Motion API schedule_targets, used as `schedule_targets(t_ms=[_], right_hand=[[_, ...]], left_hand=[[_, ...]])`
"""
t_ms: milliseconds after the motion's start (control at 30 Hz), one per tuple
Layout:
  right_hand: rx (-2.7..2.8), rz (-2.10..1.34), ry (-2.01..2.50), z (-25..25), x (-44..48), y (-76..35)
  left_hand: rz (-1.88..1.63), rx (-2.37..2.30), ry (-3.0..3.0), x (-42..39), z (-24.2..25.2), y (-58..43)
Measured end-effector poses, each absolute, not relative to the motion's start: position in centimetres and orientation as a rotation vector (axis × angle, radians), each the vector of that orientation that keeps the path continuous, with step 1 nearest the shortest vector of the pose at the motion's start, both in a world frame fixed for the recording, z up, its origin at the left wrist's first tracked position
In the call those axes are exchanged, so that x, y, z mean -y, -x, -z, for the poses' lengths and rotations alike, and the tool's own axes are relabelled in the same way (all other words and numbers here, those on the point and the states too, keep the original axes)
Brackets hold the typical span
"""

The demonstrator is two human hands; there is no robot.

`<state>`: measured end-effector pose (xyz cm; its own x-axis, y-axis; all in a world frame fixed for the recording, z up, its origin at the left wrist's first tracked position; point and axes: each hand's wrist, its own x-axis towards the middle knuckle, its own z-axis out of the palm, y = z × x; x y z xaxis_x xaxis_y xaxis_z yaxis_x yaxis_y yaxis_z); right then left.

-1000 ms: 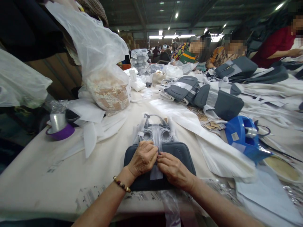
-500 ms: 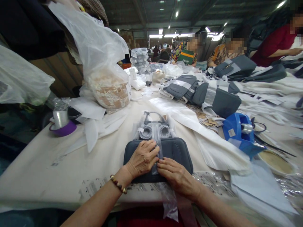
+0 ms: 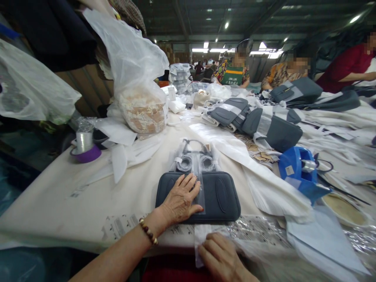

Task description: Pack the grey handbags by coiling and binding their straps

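Observation:
A dark grey handbag (image 3: 225, 197) lies flat at the front of the table. Its handle (image 3: 189, 143) and wrapped fittings stick out on the far side, under clear plastic. My left hand (image 3: 180, 199) rests flat on the bag with fingers stretched out, beside and partly over a clear plastic strip (image 3: 201, 199) running across its middle. Lower down, at the table's front edge, my right hand (image 3: 220, 252) is closed on the translucent plastic strip hanging there (image 3: 201, 235). Its fingertips are partly hidden.
A purple tape roll (image 3: 88, 154) sits at left, near a big plastic sack (image 3: 143, 111). To the right are a blue tape dispenser (image 3: 293, 166), a round tan-topped lid or dish (image 3: 343, 209) and stacked grey bags (image 3: 276, 131). Several co-workers (image 3: 235, 72) stand across the table.
My right hand has come off the bag and moved down towards me to the table edge, now gripping the plastic strip. My left hand has flattened out on the bag.

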<state>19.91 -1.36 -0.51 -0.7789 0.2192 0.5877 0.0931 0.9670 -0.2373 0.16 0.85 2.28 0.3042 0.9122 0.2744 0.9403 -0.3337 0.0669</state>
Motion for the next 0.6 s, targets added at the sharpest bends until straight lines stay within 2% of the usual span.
schedule_targets(t_ms=[400, 600], right_hand=[[2.577, -0.169, 0.073, -1.8, 0.8, -19.5], [2.669, -0.125, -0.009, -4.9, -0.4, -18.8]], left_hand=[[0.346, 1.78, 2.456, -0.7, -2.5, -0.3], [0.359, 1.784, 2.457, -0.5, -2.5, -0.2]])
